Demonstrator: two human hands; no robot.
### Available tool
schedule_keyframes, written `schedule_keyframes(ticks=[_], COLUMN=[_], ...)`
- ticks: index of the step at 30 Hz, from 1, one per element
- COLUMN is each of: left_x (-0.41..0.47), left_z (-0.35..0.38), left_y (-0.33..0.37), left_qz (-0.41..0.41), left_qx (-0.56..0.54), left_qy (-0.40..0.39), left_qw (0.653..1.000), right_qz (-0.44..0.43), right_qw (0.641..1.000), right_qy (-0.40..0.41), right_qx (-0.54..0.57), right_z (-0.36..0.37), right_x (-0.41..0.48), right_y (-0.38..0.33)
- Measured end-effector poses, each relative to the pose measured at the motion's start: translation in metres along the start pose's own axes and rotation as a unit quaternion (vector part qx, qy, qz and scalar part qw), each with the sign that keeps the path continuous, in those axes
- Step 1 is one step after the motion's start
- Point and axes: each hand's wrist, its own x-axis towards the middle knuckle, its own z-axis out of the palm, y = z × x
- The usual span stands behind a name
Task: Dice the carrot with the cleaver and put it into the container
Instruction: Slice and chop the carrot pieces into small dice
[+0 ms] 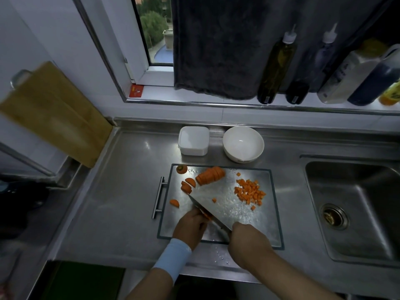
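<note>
Lower centre of the frame: we held the cleaver [213,210] in our right hand [249,243], fist clenched round its handle, blade lying across the steel board [266,226]. Our left hand [190,224], a pale blue wristband [173,256] behind it, pinched carrot strips [206,215] against the blade's left side. Mid-board, toward the top: a sliced carrot half [210,175], its pieces still stacked together; loose half-rounds [187,184] to its left; one more [174,202] lower left; the carrot top [181,169] at the board's upper left corner. Right of the board: a pile of dice [250,191]. Above the board, on the counter [121,191]: a square container [193,140], no carrot in it, beside a white bowl [243,144]. Far right: the sink [357,213].
</note>
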Motion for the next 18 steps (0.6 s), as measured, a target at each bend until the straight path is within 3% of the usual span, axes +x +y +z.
schedule_keyframes(ticks=[18], left_x=[-0.012], left_z=[0.003], left_y=[0.011], left_qz=[-0.050], left_qx=[-0.045], left_qy=[0.068], left_qw=[0.995], right_qz=[-0.024], right_qw=[1.000], right_qy=[0.017], right_qx=[0.006], right_z=[0.012], right_x=[0.025], right_y=[-0.006])
